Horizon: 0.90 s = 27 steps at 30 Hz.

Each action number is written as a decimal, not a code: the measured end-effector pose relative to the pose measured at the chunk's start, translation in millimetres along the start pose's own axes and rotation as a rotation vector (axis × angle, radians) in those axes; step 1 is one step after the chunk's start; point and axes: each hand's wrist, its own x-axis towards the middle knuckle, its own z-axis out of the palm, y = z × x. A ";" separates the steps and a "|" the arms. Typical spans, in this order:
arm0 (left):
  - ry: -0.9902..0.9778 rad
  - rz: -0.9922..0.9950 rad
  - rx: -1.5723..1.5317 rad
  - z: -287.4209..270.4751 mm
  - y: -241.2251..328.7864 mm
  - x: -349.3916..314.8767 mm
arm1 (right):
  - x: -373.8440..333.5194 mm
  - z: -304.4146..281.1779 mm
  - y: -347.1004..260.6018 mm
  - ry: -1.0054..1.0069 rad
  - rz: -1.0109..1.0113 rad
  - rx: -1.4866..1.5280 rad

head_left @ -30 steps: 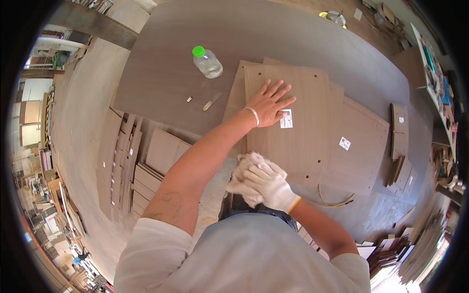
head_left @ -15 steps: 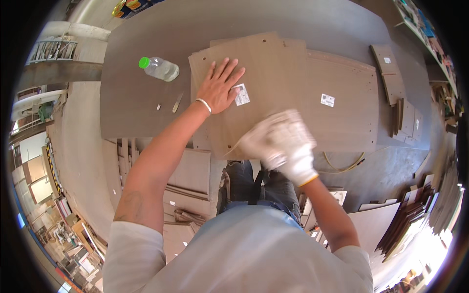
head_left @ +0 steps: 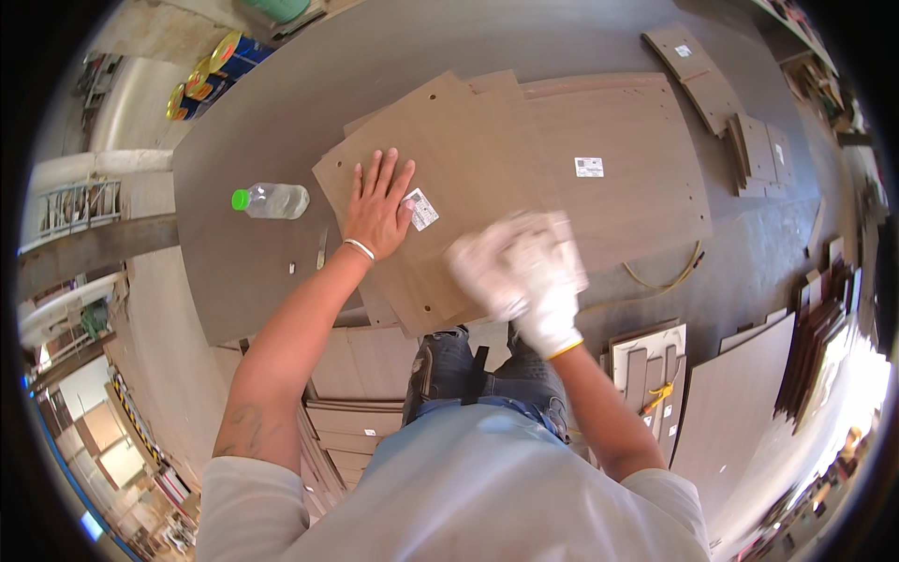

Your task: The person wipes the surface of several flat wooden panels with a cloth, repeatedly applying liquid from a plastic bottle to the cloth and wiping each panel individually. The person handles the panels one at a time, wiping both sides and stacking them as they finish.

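Note:
My bare left hand (head_left: pixel 376 208) lies flat with fingers spread on a brown wooden panel (head_left: pixel 468 159), beside a white paper label (head_left: pixel 420 210). The panel has small round holes near its corners and rests on other panels. My right hand (head_left: pixel 545 295) wears a white glove with a yellow-edged cuff. It presses a pale cloth (head_left: pixel 492 258) against the panel's near right part; motion smears both, so the fingers are hard to make out. Farther right lies another labelled brown panel (head_left: pixel 637 140), partly covered by the one under my hands.
A green-capped clear bottle (head_left: pixel 278 200) lies on the table (head_left: pixel 225 272), with a small knife-like tool (head_left: pixel 322 248) near it. Narrow boards (head_left: pixel 698 80) are at the back right. A yellow hose (head_left: pixel 665 284) hangs by the near edge. Panels (head_left: pixel 735 393) lean at lower right; cans (head_left: pixel 234 56) stand far left.
My view has turned, so the table and panels appear rotated. My left hand stays flat beside the label. My gloved right hand still moves with the cloth over the panel, blurred in both frames.

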 end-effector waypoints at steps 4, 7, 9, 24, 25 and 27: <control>-0.011 0.009 0.013 4.6 1.9 5.4 | -4.0 30.8 -80.7 0.228 0.136 0.269; 0.005 0.035 0.004 7.4 3.3 8.5 | -68.0 114.4 -116.1 -0.001 -0.261 0.017; 0.004 0.041 0.018 9.6 -3.1 4.4 | -54.2 96.8 -89.4 0.104 -0.261 -0.110; 0.033 0.073 0.018 10.9 -5.7 2.2 | -24.8 36.8 -78.8 0.275 0.227 -0.294; 0.031 0.073 0.002 8.6 -3.3 3.3 | -9.7 25.7 -53.5 0.395 0.190 -0.448; 0.017 0.069 0.003 7.6 -2.6 4.0 | 34.0 17.9 -22.5 0.521 0.101 -0.576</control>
